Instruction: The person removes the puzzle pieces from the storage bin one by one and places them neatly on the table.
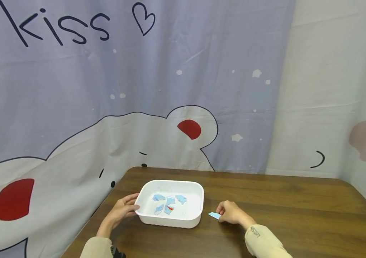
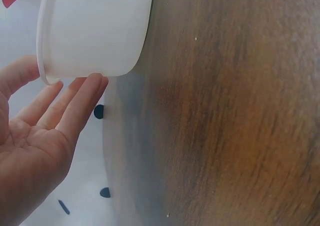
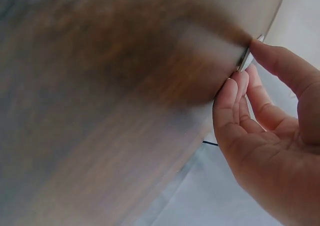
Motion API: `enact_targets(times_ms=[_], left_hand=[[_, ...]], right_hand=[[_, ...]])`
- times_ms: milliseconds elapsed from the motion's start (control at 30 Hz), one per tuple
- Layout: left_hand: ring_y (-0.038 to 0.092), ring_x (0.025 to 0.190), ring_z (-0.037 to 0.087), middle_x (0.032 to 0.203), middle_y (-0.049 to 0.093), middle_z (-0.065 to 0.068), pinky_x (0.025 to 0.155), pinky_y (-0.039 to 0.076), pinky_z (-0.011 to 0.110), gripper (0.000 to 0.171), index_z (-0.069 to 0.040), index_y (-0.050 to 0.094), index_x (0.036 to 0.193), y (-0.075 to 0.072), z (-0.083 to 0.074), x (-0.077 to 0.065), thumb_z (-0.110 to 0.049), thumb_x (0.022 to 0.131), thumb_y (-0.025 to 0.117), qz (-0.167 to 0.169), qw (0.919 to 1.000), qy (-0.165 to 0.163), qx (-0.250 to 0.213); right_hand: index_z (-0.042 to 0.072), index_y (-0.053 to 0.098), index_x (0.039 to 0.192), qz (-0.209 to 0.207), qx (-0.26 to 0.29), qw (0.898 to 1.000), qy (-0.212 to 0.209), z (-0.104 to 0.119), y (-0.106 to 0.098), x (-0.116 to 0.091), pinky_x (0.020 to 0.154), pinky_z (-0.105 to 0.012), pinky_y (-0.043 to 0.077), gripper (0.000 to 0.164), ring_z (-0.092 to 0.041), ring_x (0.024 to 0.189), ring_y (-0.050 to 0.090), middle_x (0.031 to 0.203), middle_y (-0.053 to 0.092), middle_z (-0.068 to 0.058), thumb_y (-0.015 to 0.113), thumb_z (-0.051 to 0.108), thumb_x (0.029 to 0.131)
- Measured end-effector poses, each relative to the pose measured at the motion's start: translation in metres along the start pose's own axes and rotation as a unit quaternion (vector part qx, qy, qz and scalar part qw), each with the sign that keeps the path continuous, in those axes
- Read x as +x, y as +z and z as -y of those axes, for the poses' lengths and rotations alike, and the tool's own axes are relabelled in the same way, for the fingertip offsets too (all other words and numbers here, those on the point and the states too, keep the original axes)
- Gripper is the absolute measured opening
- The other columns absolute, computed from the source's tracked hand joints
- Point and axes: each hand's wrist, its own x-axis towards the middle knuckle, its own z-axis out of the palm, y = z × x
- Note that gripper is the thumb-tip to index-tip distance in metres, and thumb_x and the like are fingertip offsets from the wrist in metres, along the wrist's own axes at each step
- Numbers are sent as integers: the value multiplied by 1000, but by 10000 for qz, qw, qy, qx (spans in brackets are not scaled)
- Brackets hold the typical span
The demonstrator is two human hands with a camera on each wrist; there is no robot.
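Note:
A white plastic basin (image 1: 187, 222) stands on the table with several flat, irregular light-blue pieces (image 1: 170, 200) lying apart on its floor; one bears a red mark. My left hand (image 1: 123, 209) holds the basin's left end, thumb at the rim and fingers against the outer wall, as the left wrist view shows. To the right of the basin, my right hand (image 1: 232, 213) pinches another thin light-blue piece (image 1: 214, 215) between thumb and fingers, close to the tabletop. In the right wrist view this piece (image 3: 246, 60) appears nearly edge-on, its face mostly hidden.
The brown wooden table (image 1: 283, 200) extends far to the right and back. Behind it hangs a curtain (image 1: 234, 89) with cartoon bear faces, lettering and a heart. A dark band (image 1: 117, 252) shows at the left sleeve.

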Motion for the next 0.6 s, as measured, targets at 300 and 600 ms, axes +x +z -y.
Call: enact_targets(times_ms=[300,600], left_hand=[[64,111,27,143,42,37,90,59,40,64,11,34,145,-5,3,1,-2,89,62,211,9997,79,-88],[63,112,30,142,44,36,90,59,43,62,10,36,144,-2,2,0,-3,89,62,121,9999,106,-20]], right_hand=[[-6,66,89,135,350,9993,-33,-4,-6,3,61,-18,44,22,-12,73,53,78,64,-7,76,-3,70],[-8,65,97,-295,591,9978,48,18,-18,15,65,-20,47,22,-14,78,57,82,65,-8,71,5,80]])
